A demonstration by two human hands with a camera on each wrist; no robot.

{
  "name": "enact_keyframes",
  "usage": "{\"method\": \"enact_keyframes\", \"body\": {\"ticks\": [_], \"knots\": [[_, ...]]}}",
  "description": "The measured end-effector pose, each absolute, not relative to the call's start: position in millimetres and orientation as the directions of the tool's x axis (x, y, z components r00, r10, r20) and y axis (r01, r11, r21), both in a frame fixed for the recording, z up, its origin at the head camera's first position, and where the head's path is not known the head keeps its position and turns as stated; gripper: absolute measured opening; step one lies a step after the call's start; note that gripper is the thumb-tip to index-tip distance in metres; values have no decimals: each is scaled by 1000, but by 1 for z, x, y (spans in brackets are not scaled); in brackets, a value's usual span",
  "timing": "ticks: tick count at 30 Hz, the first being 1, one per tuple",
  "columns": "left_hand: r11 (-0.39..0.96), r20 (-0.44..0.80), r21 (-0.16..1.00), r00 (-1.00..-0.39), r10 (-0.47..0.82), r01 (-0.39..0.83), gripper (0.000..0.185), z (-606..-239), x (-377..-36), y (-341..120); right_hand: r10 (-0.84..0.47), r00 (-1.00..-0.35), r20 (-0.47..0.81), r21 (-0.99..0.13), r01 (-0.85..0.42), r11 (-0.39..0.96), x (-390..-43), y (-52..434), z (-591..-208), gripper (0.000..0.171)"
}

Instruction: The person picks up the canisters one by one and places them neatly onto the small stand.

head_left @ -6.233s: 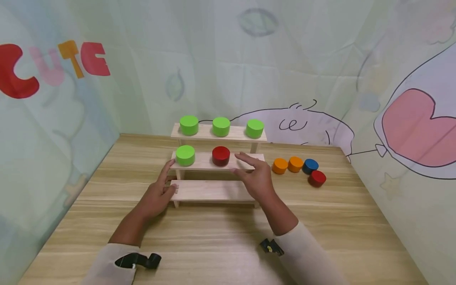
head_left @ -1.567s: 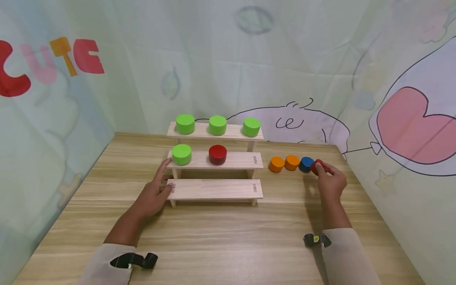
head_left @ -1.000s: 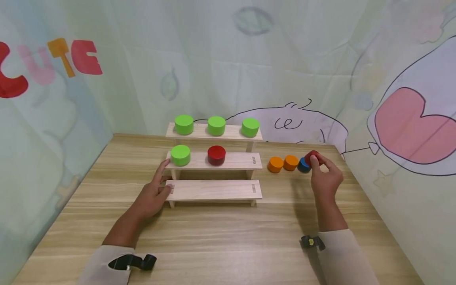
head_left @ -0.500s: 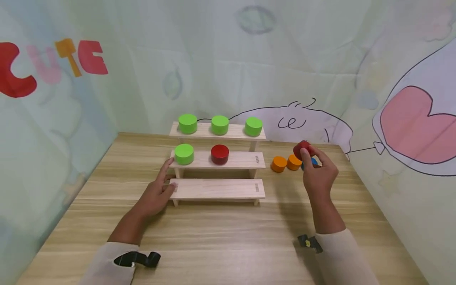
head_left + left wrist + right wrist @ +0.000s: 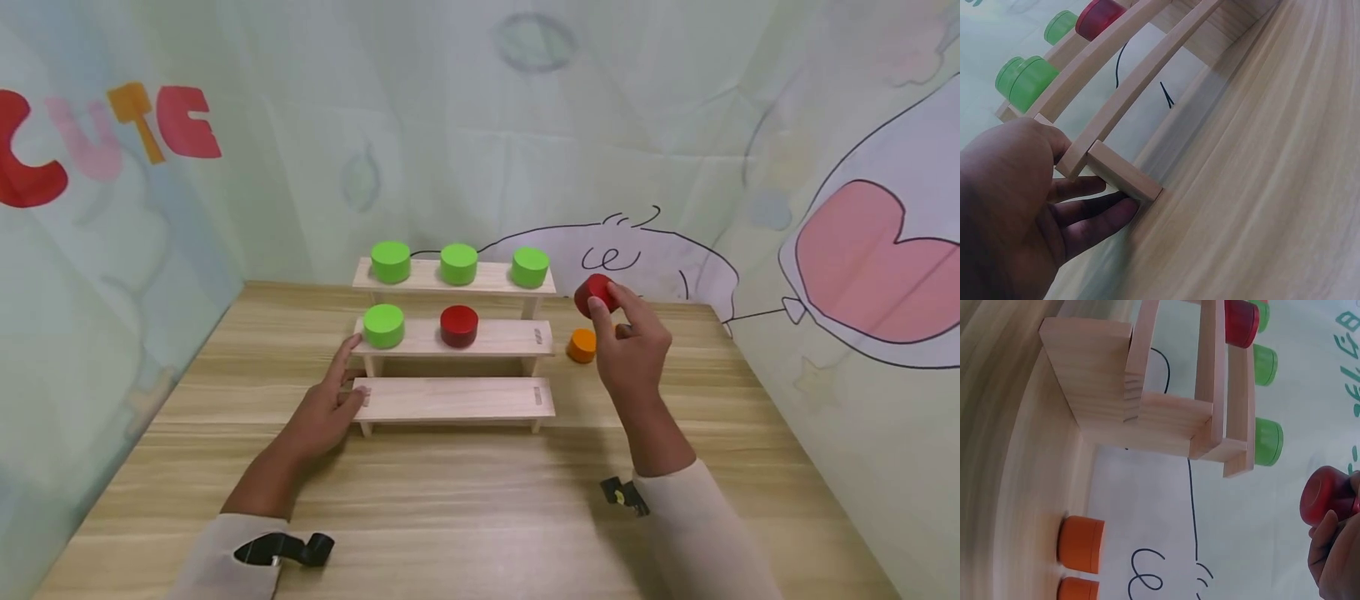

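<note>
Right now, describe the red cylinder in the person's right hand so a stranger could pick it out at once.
Find the three-step wooden rack in the middle of the table. Just off its right end, the right hand is raised above the tabletop, and the red cylinder is pinched in its fingertips. The other red cylinder stands on the rack's middle step; this one is held in the air.

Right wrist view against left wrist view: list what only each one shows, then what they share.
Only the right wrist view shows the red block pinched in the right hand, two orange blocks on the table, and the shelf's right end panel. Only the left wrist view shows the left hand, its fingers against the foot of the wooden shelf. Both show the stepped shelf, green blocks and the red block on the shelf.
</note>
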State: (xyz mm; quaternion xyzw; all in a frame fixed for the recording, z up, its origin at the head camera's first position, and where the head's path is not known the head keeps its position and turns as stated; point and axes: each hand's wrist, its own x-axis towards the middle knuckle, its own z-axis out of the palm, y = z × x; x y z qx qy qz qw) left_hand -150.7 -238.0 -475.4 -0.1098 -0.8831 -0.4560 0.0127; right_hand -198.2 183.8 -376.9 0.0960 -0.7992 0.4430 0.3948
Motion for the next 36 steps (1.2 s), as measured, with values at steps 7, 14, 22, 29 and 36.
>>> {"method": "enact_keyframes", "body": {"ticks": [7,14,22,29,36], "knots": [[562,115,803,-977,178,197,82,-474,-150,-239,118,-635,764,-547,-538,642,-204,166,-376,45],[560,107,807,-979,176,188,82,-472,-149,-238,12,-637,771,-464,-549,696,-208,156,-380,45],[557,103,809,-979,179,187,82,-471,-149,-238,-73,-690,720,-465,-558,687,-209,147,-393,45],[549,109,814,-977,182,193,81,-473,-149,-236,-130,-758,639,-477,-524,706,-209,140,-404,53],[551,103,813,-978,180,188,81,-472,-149,-236,-145,-793,591,-487,-494,720,-210,138,-413,56]]}}
